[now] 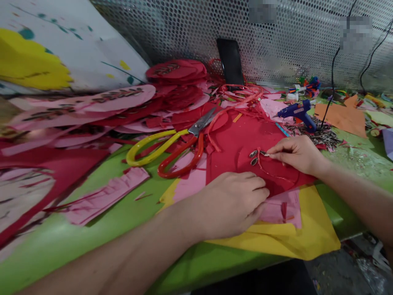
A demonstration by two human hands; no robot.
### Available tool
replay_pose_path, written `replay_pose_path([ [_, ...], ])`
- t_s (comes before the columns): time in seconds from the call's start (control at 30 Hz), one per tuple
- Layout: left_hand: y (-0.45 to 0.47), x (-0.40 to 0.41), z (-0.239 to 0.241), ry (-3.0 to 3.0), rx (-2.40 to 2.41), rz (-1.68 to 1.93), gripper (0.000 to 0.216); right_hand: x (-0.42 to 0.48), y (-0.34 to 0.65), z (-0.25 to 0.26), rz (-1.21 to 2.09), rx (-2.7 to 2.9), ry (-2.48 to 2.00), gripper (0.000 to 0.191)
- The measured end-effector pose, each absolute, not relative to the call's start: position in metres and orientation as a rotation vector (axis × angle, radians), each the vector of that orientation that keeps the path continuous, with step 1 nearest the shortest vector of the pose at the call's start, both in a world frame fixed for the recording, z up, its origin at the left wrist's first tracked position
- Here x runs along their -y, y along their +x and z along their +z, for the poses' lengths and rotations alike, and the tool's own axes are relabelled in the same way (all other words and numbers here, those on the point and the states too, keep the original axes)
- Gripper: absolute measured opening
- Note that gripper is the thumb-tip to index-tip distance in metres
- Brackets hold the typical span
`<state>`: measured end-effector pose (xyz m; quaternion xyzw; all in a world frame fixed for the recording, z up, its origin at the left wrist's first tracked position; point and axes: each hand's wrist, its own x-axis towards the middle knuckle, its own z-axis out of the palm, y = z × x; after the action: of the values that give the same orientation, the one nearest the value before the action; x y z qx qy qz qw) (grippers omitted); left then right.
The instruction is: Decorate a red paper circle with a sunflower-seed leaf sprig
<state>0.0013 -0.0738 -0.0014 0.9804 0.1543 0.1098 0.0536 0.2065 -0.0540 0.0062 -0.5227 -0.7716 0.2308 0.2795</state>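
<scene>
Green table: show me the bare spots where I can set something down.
Bare green table lies between the pink strip, the yellow sheet and the forearm of the left hand. A littered patch lies right of the right hand, which pinches a seed, below the glue gun. Crowded: red cutouts and scissors fill the back.

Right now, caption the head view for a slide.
Left hand presses a red sheet flat while right hand places a seed on it.

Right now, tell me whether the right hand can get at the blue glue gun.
Probably yes. The glue gun stands just beyond the right hand, with only low scattered seeds between them, though its fingers are pinching a seed.
</scene>
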Motion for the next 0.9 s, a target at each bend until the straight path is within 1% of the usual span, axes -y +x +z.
replay_pose_path([
  [0.33,0.001,0.074,-0.001,2.989,-0.453,0.341,0.023,0.049,0.204,-0.004,0.499,2.225,-1.281,0.011],
  [0.63,0.000,0.075,-0.002,2.966,-0.450,0.392,0.025,0.047,0.207,-0.011,0.409,2.321,-1.187,0.015],
  [0.9,0.001,0.074,-0.003,2.974,-0.466,0.355,0.024,0.047,0.207,-0.010,0.301,2.461,-1.177,0.018],
])
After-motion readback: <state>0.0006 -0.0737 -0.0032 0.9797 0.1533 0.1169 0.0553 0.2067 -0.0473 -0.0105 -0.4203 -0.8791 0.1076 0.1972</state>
